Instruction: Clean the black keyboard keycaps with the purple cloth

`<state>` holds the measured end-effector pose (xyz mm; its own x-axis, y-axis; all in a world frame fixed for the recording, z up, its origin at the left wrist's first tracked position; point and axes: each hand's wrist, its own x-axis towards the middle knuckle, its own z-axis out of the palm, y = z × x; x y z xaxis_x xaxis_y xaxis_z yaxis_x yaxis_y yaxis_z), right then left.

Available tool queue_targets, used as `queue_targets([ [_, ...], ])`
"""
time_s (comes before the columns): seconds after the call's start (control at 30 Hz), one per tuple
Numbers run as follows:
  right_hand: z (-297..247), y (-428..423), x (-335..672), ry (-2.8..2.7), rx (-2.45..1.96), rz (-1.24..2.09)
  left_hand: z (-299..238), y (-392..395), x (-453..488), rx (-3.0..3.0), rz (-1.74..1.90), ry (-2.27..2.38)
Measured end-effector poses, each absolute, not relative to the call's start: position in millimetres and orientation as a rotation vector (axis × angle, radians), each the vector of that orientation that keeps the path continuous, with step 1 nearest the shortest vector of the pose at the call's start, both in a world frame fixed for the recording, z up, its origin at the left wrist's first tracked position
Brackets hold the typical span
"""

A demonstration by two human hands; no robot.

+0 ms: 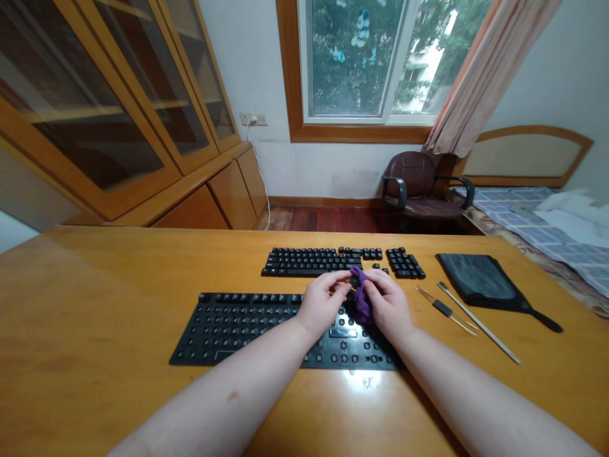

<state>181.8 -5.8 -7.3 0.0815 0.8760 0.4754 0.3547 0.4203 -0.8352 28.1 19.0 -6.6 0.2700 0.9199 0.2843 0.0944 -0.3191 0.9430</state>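
Observation:
Above the keyboard base my two hands meet. My left hand point(323, 299) is closed, pinching a small black keycap point(354, 282) between thumb and fingertips. A purple cloth point(364, 306) is gripped in my right hand point(389, 303) and touches the keycap, its lower end hanging down. Beneath lies the black keyboard base point(238, 324), mostly stripped of its caps, with rows of switches showing; my forearms cover part of it. Just behind, loose black keycaps point(309, 261) are laid out in keyboard order, with a number-pad block point(405, 264) at their right.
Right of the base lie a wire keycap puller point(443, 308), a thin brush point(480, 324) with a pale handle and a black mesh pouch point(483, 279) with a strap. The wooden desk point(95, 317) has its far edge beyond the keycaps. An office chair point(416, 184) stands past it.

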Motion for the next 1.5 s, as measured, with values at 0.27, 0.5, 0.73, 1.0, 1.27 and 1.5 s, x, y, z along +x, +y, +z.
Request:
queue_targets([
  [0.27,-9.0,-4.7,179.4,-1.474,-1.153,0.547,2.0,15.5,27.0,1.718,1.173,1.003],
  [0.5,-5.5,-9.6,180.7,-1.472,-1.082,0.564,-1.0,17.4,28.2,1.621,1.175,0.988],
  [0.73,-7.0,-7.1,180.5,-1.562,-1.102,0.606,-7.3,20.2,29.4,1.420,1.160,0.909],
  [1.0,-8.5,-5.9,180.3,-1.517,-1.107,0.632,-0.2,22.2,24.5,1.723,1.318,1.005],
  [1.27,-8.2,-5.1,180.0,-1.534,-1.094,0.634,-0.1,22.1,24.8,1.690,1.317,0.997],
  [1.5,-9.0,-3.8,182.2,-1.447,-1.108,0.618,-0.9,22.2,25.2,1.647,1.321,1.009],
])
